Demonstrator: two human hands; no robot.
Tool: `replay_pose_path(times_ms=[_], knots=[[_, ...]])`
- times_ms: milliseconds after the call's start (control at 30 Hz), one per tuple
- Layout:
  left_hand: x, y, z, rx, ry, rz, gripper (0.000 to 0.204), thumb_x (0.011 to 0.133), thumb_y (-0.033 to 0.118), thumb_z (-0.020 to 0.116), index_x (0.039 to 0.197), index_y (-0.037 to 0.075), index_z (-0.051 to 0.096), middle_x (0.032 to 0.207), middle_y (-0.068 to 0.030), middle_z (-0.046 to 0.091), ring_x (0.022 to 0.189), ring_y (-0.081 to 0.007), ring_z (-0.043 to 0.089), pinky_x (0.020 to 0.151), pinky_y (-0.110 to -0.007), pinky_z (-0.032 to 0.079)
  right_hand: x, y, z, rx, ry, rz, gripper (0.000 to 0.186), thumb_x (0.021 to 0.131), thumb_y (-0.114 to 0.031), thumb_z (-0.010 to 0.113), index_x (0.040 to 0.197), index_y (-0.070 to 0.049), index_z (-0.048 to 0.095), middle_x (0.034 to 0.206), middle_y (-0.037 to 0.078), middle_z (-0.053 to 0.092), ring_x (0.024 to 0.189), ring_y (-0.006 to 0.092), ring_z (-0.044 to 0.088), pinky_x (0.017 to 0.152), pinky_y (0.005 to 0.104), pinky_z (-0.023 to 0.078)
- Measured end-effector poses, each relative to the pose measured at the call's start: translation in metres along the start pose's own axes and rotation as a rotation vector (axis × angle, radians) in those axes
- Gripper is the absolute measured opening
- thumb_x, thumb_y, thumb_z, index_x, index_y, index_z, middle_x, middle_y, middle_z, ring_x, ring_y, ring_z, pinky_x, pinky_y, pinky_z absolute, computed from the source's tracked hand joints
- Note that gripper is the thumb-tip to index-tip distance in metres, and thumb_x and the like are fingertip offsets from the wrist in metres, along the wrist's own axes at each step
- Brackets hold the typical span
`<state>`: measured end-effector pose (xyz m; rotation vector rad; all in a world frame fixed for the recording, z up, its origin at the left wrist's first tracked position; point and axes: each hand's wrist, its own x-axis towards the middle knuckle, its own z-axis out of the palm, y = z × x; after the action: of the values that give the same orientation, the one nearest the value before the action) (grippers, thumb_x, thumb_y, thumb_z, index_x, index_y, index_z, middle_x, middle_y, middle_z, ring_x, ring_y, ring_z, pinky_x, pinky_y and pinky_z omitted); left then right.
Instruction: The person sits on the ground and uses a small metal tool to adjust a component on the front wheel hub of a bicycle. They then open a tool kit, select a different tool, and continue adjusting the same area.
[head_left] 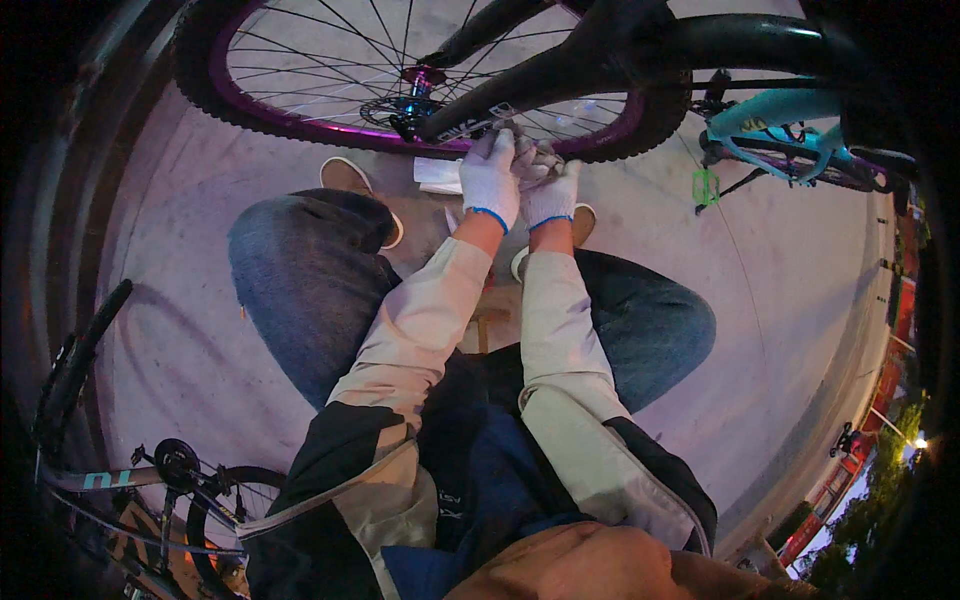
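My left hand [492, 180], in a white glove with a blue cuff, is closed with its fingertips at the lower end of a black bike fork [532, 85]. My right hand [548, 190], gloved the same way, is closed just beside it, fingers bunched against my left; what they hold is hidden. Behind the fork is a wheel with a black tyre [300, 128], purple rim, black spokes and a shiny coloured hub [422, 85]. A white sheet or packet [435, 175] lies on the ground just left of my hands.
A teal bicycle [770, 110] stands at the upper right, a small green object [706, 190] beside it. Another bicycle [110, 478] is at the lower left. My bent legs [290, 280] flank my arms on the concrete ground [760, 280]. Trees [890, 480] show at the far right.
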<state>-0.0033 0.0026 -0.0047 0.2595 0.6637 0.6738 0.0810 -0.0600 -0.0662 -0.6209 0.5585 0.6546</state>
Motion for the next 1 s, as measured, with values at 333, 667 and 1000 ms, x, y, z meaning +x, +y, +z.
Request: replay_pose_path(times_ms=[333, 667, 1000], knots=[[0.002, -0.001, 0.002, 0.033, 0.019, 0.042, 0.018, 0.105, 0.010, 0.065, 0.122, 0.005, 0.063, 0.110, -0.0067, 0.070, 0.097, -0.0202, 0.070, 0.089, -0.037, 0.063, -0.018, -0.015, -0.011, -1.473, 0.132, -1.046, 0.027, 0.108, -0.022, 0.054, 0.114, -0.001, 0.070, 0.100, 0.012, 0.077, 0.081, 0.0161, 0.072, 0.069, 0.0288, 0.056], [0.000, 0.000, 0.004, 0.022, 0.057, 0.000, 0.020, 0.105, 0.012, 0.066, 0.123, 0.004, 0.066, 0.111, -0.0066, 0.071, 0.091, -0.0170, 0.069, 0.081, -0.031, 0.063, -0.002, -0.007, -0.021, 0.345, -0.227, 0.169, 0.028, 0.105, -0.024, 0.056, 0.120, -0.005, 0.068, 0.097, 0.005, 0.074, 0.068, 0.0127, 0.064, 0.056, 0.0251, 0.053], [0.002, -0.001, 0.000, 0.005, 0.004, 0.035, 0.018, 0.104, 0.009, 0.066, 0.122, 0.005, 0.063, 0.113, -0.0074, 0.068, 0.096, -0.0213, 0.069, 0.088, -0.039, 0.064, 0.006, -0.022, -0.013, 0.059, -0.125, 0.186, 0.023, 0.108, -0.022, 0.056, 0.112, -0.004, 0.068, 0.088, 0.002, 0.069, 0.063, 0.0111, 0.060, 0.054, 0.0216, 0.054]])
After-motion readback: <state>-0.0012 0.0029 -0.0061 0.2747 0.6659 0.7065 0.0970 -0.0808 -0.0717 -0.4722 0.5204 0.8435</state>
